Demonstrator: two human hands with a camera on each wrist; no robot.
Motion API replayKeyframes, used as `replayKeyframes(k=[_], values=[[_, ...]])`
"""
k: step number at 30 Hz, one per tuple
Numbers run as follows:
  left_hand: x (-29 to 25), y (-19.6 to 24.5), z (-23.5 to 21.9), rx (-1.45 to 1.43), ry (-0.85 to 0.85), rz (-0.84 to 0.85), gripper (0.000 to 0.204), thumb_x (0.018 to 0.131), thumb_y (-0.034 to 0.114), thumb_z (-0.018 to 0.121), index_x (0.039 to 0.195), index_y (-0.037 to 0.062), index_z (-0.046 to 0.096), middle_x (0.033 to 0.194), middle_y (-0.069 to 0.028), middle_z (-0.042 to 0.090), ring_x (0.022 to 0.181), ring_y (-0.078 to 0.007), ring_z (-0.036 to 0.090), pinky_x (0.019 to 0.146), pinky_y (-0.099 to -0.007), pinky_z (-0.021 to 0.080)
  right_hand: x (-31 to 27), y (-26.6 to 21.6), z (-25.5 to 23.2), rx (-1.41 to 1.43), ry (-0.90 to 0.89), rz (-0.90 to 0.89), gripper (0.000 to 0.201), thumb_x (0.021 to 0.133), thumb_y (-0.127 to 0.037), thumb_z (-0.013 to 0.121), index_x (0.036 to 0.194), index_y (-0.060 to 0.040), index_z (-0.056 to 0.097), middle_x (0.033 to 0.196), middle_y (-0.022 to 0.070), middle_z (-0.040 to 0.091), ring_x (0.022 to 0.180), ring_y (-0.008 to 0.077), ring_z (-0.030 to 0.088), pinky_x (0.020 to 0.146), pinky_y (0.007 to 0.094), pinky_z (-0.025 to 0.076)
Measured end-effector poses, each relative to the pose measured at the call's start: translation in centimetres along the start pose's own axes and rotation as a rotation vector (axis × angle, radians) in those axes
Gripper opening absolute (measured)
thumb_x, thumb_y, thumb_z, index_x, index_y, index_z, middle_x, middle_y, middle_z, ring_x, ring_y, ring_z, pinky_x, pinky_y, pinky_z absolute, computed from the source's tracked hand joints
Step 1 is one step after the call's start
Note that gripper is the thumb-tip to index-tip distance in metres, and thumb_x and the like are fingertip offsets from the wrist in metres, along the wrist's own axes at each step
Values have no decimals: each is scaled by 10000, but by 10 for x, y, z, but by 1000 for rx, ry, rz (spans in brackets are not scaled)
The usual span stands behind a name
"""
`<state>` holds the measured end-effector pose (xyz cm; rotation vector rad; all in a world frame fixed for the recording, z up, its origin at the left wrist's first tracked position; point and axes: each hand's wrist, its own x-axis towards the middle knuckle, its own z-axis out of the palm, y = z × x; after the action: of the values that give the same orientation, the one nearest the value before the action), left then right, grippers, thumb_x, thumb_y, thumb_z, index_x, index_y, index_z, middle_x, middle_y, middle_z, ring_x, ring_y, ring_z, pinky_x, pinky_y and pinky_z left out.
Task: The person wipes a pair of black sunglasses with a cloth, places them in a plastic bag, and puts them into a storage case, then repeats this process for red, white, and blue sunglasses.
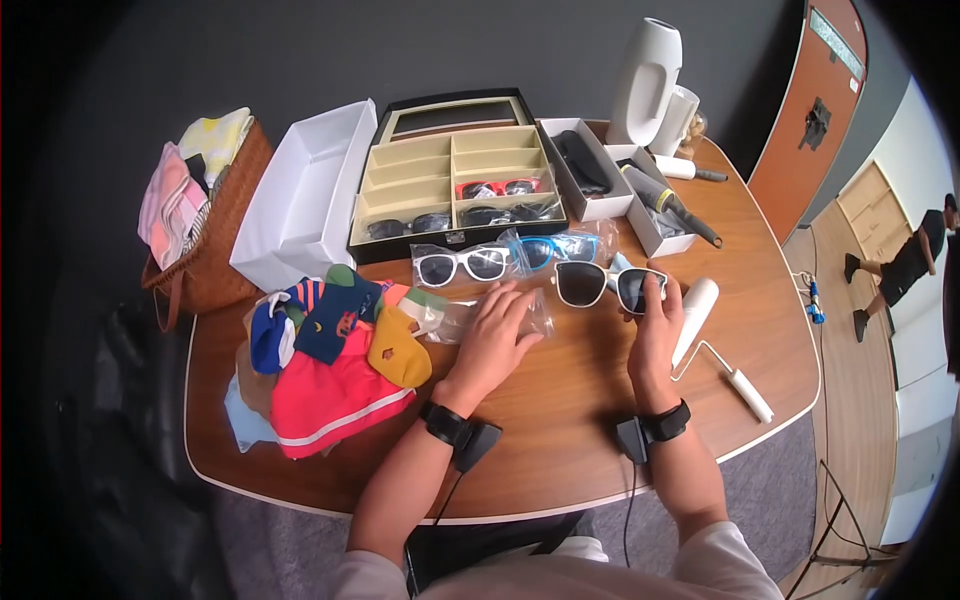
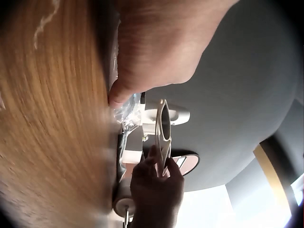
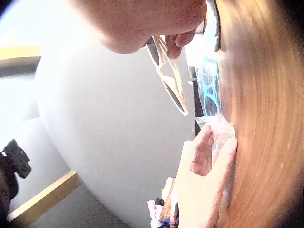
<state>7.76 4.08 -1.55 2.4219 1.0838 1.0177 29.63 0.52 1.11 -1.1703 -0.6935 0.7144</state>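
Observation:
White-framed sunglasses with dark lenses (image 1: 580,285) are held up off the table by my right hand (image 1: 655,340), its thumb and fingers pinching one end. The left wrist view shows the right hand (image 2: 156,197) on the sunglasses (image 2: 165,121) too. My left hand (image 1: 488,345) rests on a crumpled clear plastic bag (image 1: 541,318), fingers extended and thumb apart; in the right wrist view this hand (image 3: 202,185) touches the bag (image 3: 219,126) against the table. Bagged white sunglasses (image 1: 462,266) and bagged blue ones (image 1: 540,252) lie just beyond.
A compartment case (image 1: 408,172) holds several sunglasses at the back. Colourful socks (image 1: 400,352), a white bin (image 1: 305,190) and a basket (image 1: 225,225) stand or lie leftward. Rightward are open boxes (image 1: 600,207), a vase (image 1: 645,90) and a lint roller (image 1: 697,318). A person (image 1: 905,258) is far right.

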Motion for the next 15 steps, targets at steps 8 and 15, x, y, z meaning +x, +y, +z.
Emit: replayKeyframes(k=[8,15], values=[[-2,-7,2,-60,120,4,593,734,205,818,1251,36,582,1276,-195,576,1252,-369,494,1080,-446,383,-2,-2,2,-122,35,65,266,1001,-233,546,1193,-50,575,933,31,622,704,68,564,551,208,456],[-1,-8,2,-18,-69,4,654,758,326,800,1303,49,566,1361,-129,544,1353,-343,406,1158,-467,262,3,10,-3,-189,22,27,254,1002,-236,538,1171,-53,583,969,39,611,743,87,592,544,226,497]])
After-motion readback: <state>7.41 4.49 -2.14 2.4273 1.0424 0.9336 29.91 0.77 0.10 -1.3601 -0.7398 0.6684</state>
